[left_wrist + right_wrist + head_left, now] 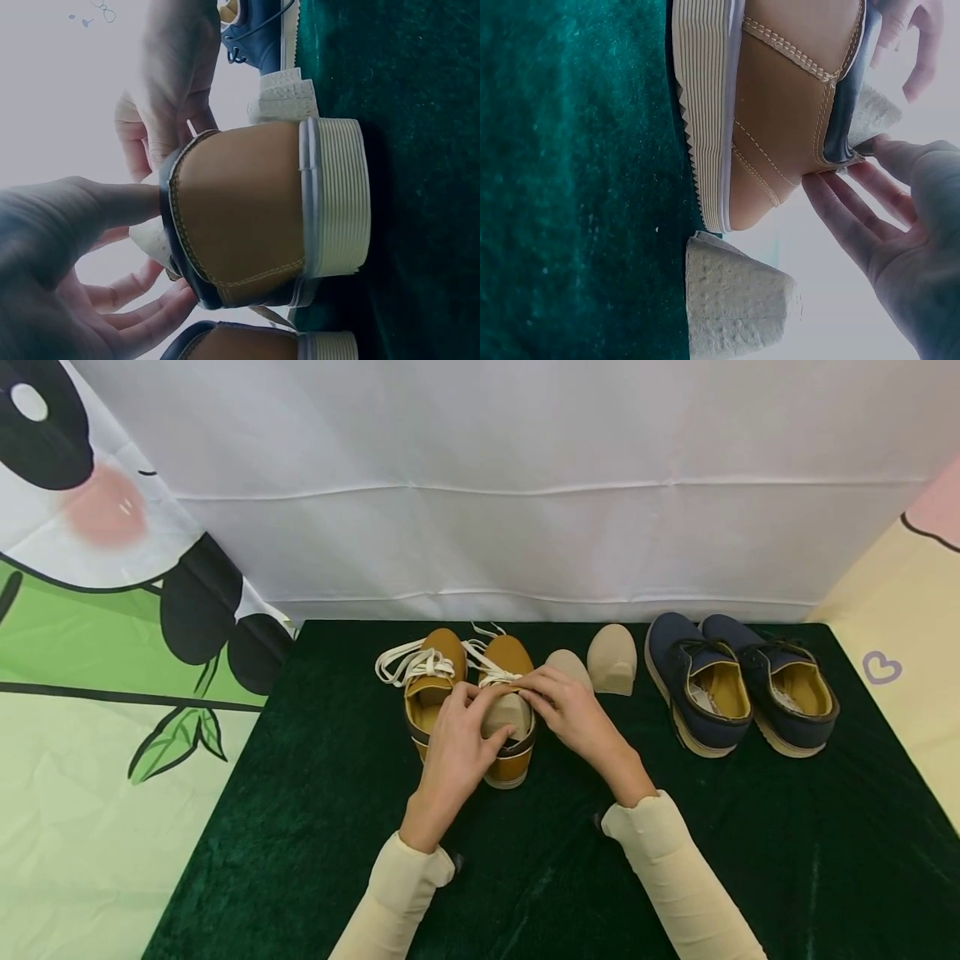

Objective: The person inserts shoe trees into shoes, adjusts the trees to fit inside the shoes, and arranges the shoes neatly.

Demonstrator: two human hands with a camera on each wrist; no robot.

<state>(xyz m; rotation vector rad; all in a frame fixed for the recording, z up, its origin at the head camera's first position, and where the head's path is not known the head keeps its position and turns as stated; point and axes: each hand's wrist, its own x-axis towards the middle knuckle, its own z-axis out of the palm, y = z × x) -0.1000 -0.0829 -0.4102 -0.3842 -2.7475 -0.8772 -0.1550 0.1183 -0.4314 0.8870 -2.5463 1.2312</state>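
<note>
We record the right hand pinching the tan shoe by its rim at one o'clock, insert within; left hand at nine, its grip, partly hidden, we cannot tell.

Left hand, right hand close together; fingers bent

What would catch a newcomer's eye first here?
Probably the left hand and right hand near the middle: they hold a brown shoe with a pale block in its opening. Next comes the big cartoon face at the head view's upper left, then the navy shoes on the green cloth's right side.
</note>
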